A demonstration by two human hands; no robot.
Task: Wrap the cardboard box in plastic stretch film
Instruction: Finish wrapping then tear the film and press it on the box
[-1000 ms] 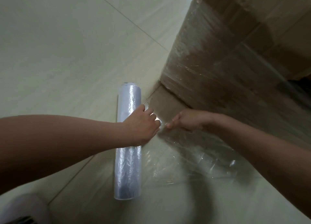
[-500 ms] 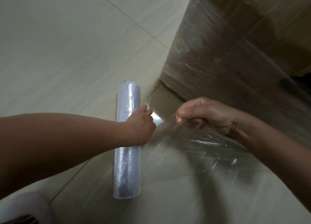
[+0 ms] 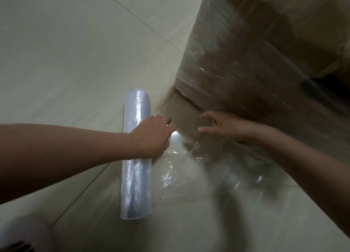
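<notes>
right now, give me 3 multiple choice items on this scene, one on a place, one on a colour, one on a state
1. Where is the roll?
A. upright on a table
B. lying on the floor
C. lifted in the right hand

2. What colour is the box?
A. brown
B. blue
C. white

3. What state is the box's near side in?
A. bare cardboard
B. wrapped in paper
C. covered in film

Answers:
1 B: the roll lies flat on the floor, with the left hand resting on it.
2 A: brown cardboard shows through.
3 C: glossy, creased film coats it.
</notes>
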